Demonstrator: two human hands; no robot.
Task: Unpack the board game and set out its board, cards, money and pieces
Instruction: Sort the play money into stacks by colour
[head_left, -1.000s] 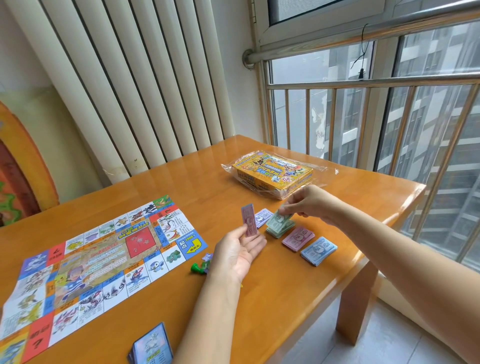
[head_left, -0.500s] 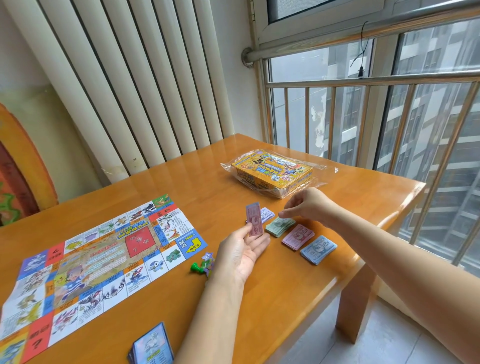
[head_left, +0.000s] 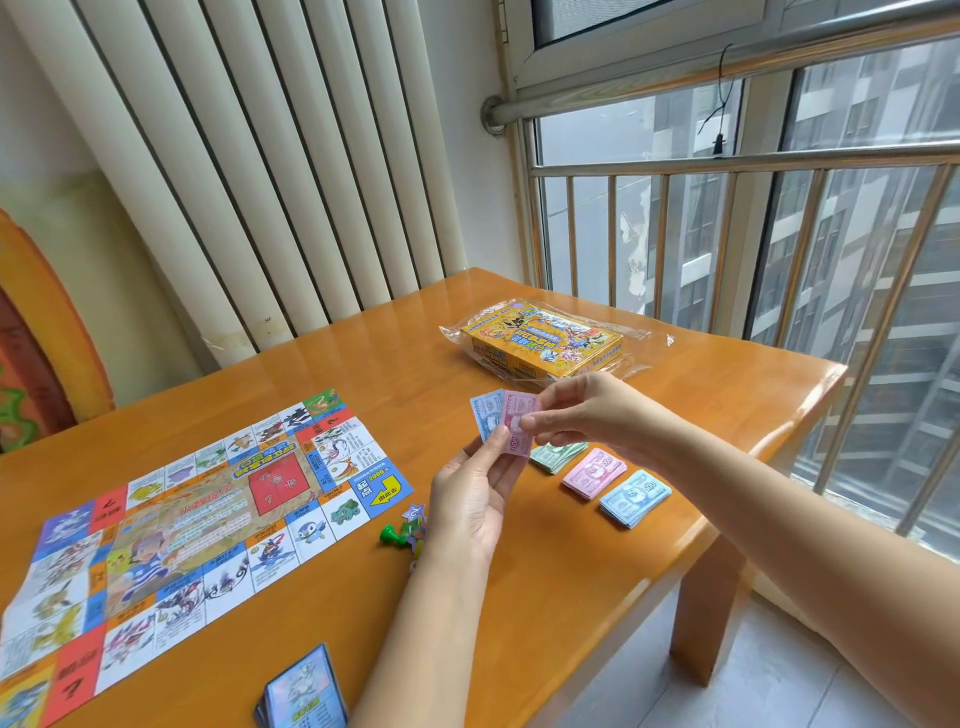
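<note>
Three sorted money stacks (head_left: 595, 473) lie centre-right on the surface (head_left: 363, 348), grouped by colour. Left hand (head_left: 475, 499) and right hand (head_left: 587, 415) both pinch a pink banknote (head_left: 514, 410) at mid-frame, probably to sort it. Board (head_left: 208, 519) lower left; card deck (head_left: 304, 691) bottom centre.

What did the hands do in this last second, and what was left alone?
The right hand left the green money stack and came over to the left hand. Both now pinch the pink note, which the left hand already held. The board, the box, the pink stack and the blue stack stayed put.
</note>
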